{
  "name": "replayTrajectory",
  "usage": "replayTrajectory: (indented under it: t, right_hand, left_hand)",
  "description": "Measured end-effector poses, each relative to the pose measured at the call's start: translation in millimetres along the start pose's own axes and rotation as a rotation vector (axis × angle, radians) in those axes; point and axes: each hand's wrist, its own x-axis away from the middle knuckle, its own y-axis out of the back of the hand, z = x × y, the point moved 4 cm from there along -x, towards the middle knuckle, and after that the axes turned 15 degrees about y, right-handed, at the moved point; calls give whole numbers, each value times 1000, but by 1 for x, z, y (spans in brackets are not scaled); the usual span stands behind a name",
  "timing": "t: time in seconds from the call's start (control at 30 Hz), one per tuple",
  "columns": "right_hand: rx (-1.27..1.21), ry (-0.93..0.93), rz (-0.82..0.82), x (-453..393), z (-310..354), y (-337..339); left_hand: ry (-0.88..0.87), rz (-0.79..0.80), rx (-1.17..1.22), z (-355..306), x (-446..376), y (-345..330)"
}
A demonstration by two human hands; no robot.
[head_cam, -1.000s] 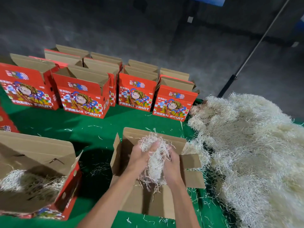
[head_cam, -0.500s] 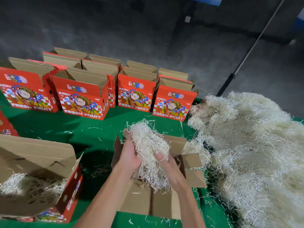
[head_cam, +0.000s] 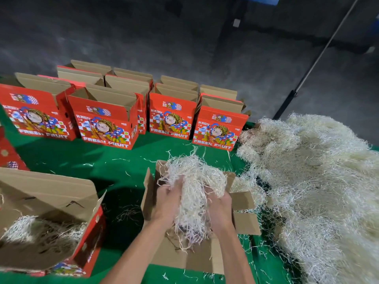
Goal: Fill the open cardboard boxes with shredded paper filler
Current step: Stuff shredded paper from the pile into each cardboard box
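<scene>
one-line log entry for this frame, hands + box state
phase: filling | left hand: grips filler clump | right hand: grips same clump | clump: over open box | filler pile: right of box

A green felt-like cloth [head_cam: 123, 167] covers the work surface, with loose pale strands scattered across it. Beyond its far edge lies a grey concrete floor [head_cam: 143, 37]. A thin grey metal pole with a black lower section [head_cam: 320, 56] slants across that floor at upper right.
</scene>
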Motion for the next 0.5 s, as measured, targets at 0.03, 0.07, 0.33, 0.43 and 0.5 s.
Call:
replayTrajectory:
  t: [0.03,0.07,0.33,0.43,0.5]
  right_hand:
    - [8,-32,-16,-3,-4,9]
    - [17,-62,-42,-5,-8,17]
    - [-220,-85,-150,2,-9,22]
    - [-244,-81,-249,5,-8,16]
    - [-113,-9,-173,7,-4,-5]
  left_hand:
    - [1,-21,103,-4,-5,8]
    - [10,-16,204,-6,-12,15]
    - [74,10,390,-6,-24,13]
    - [104,29,436,-2,-16,5]
    - [88,50,270,6,-6,-12]
